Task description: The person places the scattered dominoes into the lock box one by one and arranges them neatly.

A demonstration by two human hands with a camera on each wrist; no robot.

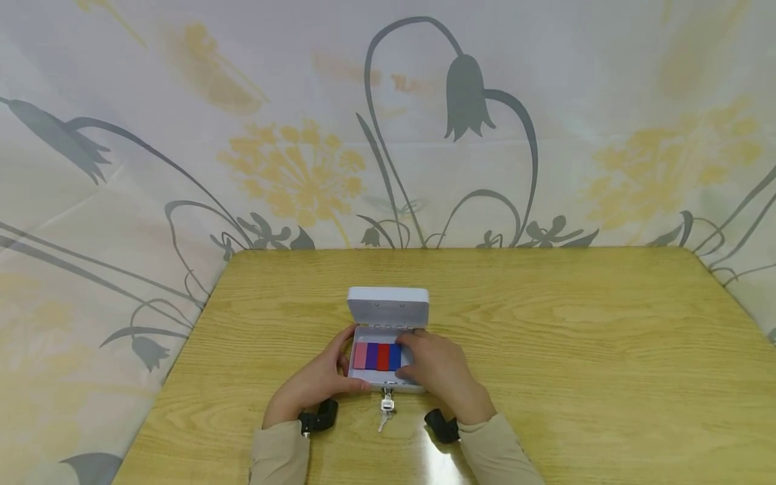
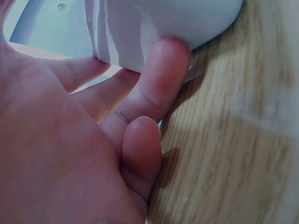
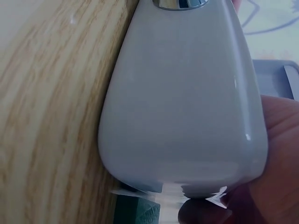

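We see a wood-grain table (image 1: 594,350) across the head view's lower half, a bright glare (image 1: 441,465) at bottom centre, and a pale backdrop (image 1: 558,47) filling the top, with a grey bell-shaped flower (image 1: 465,98) at upper centre and yellow blossoms (image 1: 297,168) to either side.

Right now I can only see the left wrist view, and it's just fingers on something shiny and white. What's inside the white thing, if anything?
Observer: It's an open white box with four pieces side by side: a pink piece, a purple piece, a red piece and a blue piece.
Operator: Ooh, pretty! Where's the other hand?
Observer: The right hand is at the box's right side, with its thumb and a finger reaching in by the blue piece.
Operator: Is there anything at the front?
Observer: Yes, silver keys at the middle of the box's front side.
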